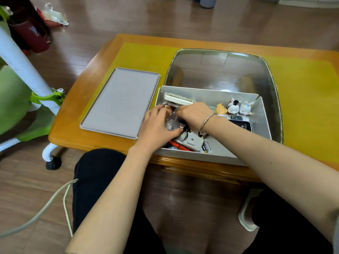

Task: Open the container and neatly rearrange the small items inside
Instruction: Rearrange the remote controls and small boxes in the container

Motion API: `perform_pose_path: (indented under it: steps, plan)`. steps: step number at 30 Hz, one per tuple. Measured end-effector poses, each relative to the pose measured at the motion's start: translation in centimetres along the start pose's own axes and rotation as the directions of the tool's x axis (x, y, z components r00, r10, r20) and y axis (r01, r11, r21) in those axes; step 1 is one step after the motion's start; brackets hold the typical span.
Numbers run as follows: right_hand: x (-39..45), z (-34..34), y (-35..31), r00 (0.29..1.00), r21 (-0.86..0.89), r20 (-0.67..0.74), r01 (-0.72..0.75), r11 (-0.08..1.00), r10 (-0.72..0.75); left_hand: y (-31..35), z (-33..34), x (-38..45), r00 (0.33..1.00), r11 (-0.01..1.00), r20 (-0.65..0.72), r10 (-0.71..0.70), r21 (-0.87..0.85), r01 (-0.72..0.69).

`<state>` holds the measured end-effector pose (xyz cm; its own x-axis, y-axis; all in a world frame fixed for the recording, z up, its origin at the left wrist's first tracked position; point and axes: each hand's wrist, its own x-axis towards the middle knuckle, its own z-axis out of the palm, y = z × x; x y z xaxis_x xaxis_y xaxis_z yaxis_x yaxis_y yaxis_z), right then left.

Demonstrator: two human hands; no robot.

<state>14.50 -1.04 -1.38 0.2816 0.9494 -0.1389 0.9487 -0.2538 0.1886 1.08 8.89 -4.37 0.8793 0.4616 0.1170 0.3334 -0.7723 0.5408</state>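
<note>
Two hands, left point(157, 123) and right point(192, 114), are clasped on a jar point(171, 121) inside the opened box point(211, 96); rearranging is underway, and upright placement is needed next.

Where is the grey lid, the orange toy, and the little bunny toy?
grey lid point(120, 102): head view, middle of its flat face.
orange toy point(221, 109): head view, on its head.
bunny toy point(245, 108): head view, on its white face.
</note>
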Motion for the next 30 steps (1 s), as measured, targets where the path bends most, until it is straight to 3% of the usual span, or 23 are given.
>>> perform_pose_path:
  steps: [4,10,30]
  plan:
    - [0.6,0.1,-0.4,0.999,-0.086,0.001,0.039,0.996,-0.039,-0.3,0.1,-0.5,0.999,0.995,-0.027,-0.033,-0.098,0.030]
    - [0.6,-0.3,0.1,0.997,-0.151,0.045,0.075,0.986,-0.069,0.0,0.4,-1.0,0.994,0.996,-0.096,-0.056,-0.080,0.048]
    - [2.0,-0.2,1.6,0.982,-0.163,0.097,0.174,0.971,-0.159,0.0,0.4,-1.2,0.986,0.991,-0.133,-0.098,-0.104,0.084]
